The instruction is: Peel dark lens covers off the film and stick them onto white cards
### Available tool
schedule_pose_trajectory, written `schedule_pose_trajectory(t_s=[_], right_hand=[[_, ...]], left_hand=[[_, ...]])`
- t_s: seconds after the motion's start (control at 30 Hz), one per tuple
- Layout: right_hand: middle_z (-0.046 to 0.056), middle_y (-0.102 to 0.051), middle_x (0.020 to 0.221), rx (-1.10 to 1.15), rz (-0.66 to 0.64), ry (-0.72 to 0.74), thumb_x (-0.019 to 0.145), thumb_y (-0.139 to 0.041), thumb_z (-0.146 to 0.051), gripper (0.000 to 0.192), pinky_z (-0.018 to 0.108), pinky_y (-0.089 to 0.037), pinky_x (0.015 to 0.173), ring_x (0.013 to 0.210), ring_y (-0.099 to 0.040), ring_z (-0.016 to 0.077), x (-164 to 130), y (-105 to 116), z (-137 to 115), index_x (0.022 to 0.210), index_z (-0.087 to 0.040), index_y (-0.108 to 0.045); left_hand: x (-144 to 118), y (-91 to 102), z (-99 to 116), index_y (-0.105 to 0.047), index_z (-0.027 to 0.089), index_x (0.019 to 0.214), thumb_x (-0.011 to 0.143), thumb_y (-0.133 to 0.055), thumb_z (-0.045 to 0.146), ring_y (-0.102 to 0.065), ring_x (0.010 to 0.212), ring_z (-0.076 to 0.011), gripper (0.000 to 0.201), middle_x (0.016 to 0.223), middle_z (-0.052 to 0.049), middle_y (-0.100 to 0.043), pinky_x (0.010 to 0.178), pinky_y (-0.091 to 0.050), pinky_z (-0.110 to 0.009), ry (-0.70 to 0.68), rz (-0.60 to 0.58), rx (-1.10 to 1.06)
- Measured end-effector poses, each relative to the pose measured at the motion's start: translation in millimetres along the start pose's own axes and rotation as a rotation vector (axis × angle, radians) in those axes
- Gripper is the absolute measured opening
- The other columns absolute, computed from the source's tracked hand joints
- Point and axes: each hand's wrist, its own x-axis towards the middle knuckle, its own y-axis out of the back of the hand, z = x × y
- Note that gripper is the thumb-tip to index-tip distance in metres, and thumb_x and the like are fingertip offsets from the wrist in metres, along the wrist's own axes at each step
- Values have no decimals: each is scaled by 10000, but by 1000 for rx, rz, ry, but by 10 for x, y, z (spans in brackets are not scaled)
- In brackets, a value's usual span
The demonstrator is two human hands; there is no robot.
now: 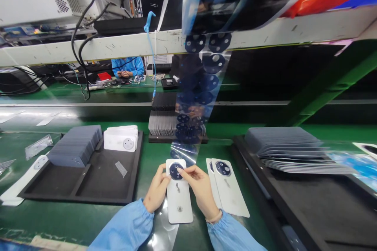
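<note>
The left hand (157, 192) and right hand (200, 190) pinch a white phone back (178, 200), fingertips pressed on its dark round ring (176, 171). It sits near the green table's (73, 219) front edge. Two more backs (228, 192) lie just beside it.

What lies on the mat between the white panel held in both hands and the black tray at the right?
In the head view, two more white panels with round dark camera rings lie overlapped on the green mat, between the held panel and the right tray.
</note>
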Motion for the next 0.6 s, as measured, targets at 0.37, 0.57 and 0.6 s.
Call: schedule_pose_trajectory(t_s=[0.37,0.57,0.6], right_hand=[[6,-664,653,-2,24,4,605,-900,-487,384,317,-466,649,639,-594,173,-24,-10,-14,642,-189,-659],[-3,-648,645,3,36,7,593,-898,-505,399,312,-460,647,633,-573,164,-28,-15,-15,628,-194,-651],[-5,-644,643,2,38,7,593,-899,-501,397,312,-459,651,634,-570,163,-30,-16,-14,625,-194,-650]], left_hand=[[-20,-12,-4,-466,167,1207,846,-665,571,-601,592,-134,577,754,-16,-718,564,-424,-214,-3,-4,18],[-14,-28,8,-467,166,1197,835,-674,565,-588,582,-131,577,747,-9,-709,563,-423,-216,9,5,5],[-13,-29,9,-467,165,1196,831,-676,569,-586,581,-130,583,741,-6,-707,560,-421,-215,11,7,0]])
